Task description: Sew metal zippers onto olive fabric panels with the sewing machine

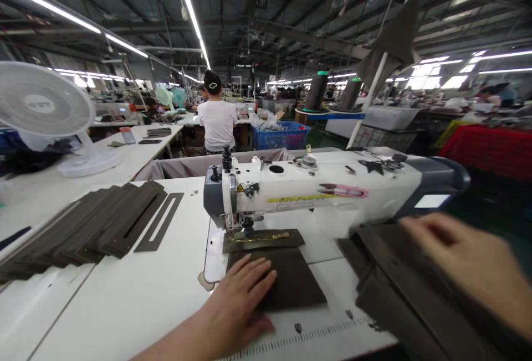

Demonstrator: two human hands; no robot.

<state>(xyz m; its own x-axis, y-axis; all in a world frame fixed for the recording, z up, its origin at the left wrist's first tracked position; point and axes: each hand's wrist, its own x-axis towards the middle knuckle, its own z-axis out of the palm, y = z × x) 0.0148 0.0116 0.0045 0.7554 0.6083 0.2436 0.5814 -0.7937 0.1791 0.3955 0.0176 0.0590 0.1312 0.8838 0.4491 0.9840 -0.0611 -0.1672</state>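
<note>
A white sewing machine (291, 184) stands on the table. Under its presser foot lies a narrow dark olive strip with a gold zipper (266, 237), and a larger olive fabric panel (295, 280) extends toward me from it. My left hand (245, 294) rests flat on that panel with its fingers apart. On the right, a heap of olive fabric pieces (394, 289) hangs over the table edge. My right hand (453, 250), slightly blurred, has its fingers curled at the top of the heap, pinching a fabric piece; the thumb is partly hidden.
Stacked olive panels (91, 222) fan out on the left, beside a slotted fabric frame (160, 222). A white fan (41, 106) stands behind them. Pink thread snips (344, 190) lie on the machine. Beyond are thread cones (318, 92), a blue basket (282, 137) and a seated person (216, 123).
</note>
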